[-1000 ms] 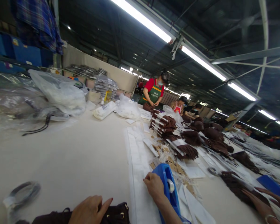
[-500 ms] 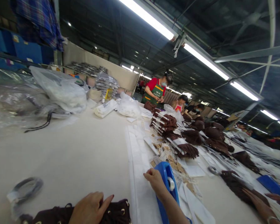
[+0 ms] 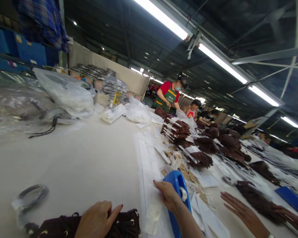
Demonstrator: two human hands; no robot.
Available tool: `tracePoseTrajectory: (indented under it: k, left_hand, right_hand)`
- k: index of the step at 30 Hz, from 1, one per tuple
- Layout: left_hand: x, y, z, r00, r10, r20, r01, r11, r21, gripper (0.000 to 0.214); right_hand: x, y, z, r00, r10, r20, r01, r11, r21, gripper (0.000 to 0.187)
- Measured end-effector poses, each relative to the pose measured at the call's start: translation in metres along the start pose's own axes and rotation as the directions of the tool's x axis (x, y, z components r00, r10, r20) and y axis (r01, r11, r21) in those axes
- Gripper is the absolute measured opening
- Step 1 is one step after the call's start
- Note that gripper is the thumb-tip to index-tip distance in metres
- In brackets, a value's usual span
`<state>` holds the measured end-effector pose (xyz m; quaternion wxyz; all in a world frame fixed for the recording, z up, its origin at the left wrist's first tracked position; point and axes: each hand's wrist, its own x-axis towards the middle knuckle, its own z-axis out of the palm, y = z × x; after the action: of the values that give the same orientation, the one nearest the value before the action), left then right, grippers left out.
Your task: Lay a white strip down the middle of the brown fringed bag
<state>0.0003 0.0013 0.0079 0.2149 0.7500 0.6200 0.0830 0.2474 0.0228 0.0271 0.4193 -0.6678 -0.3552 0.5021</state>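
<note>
My left hand (image 3: 96, 222) lies with fingers stretched out on a dark brown bag with metal eyelets (image 3: 126, 224) at the near edge of the white table (image 3: 89, 165). My right hand (image 3: 167, 195) is beside a blue tape dispenser (image 3: 180, 188), its fingers pinched on a small white slip (image 3: 152, 215) that hangs blurred below it. A long row of white slips (image 3: 145, 155) runs away from my right hand across the table.
A co-worker's open hand (image 3: 238, 208) reaches in from the right over dark brown pieces. Stacks of brown bags (image 3: 178, 130) and paper tags fill the right side. Plastic bags (image 3: 67, 94) are piled at the left. A person in a green apron (image 3: 169, 96) stands at the far end.
My right hand has lifted a white slip off the row beside the dispenser. A co-worker's hand has stretched further in from the right. My left hand stays on the bag.
</note>
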Motion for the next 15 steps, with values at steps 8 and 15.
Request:
tracePoseTrajectory:
  k: [8, 15]
  left_hand:
    - [-0.004, -0.001, 0.000, 0.999, 0.053, -0.013, -0.053, 0.998, 0.020, 0.042]
    - [0.001, -0.036, -0.017, 0.996, -0.038, -0.075, -0.013, 0.811, -0.585, 0.059]
  right_hand:
    - [-0.007, 0.004, 0.031, 0.998, 0.069, 0.005, -0.069, 0.998, 0.003, 0.031]
    - [-0.031, 0.006, 0.066, 0.969, 0.105, 0.223, -0.094, 0.994, -0.060, 0.025]
